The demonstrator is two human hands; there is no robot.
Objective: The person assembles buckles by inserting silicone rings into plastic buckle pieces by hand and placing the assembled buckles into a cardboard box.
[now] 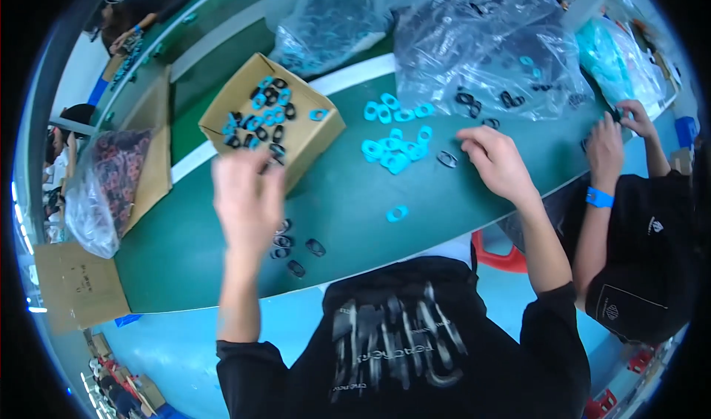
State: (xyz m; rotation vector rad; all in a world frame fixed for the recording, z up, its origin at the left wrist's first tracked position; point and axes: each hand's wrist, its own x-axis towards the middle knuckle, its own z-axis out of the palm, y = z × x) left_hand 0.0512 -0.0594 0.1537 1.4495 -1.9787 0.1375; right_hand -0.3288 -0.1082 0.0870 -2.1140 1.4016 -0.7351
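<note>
Left grip (pixel 246 188) by 1 box (pixel 315 151)

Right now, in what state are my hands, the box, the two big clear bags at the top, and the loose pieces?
Cardboard box: open, partly filled.
Left hand: at the box's near edge, grip unclear.
Right hand: fingers slightly bent, nothing visible in it.
Bag behind the box: crumpled, holding pieces, closure unclear.
Bag to its right: crumpled, holding pieces, closure unclear.
Blue pieces: loose, mostly grouped.
Black pieces: loose, scattered.
</note>
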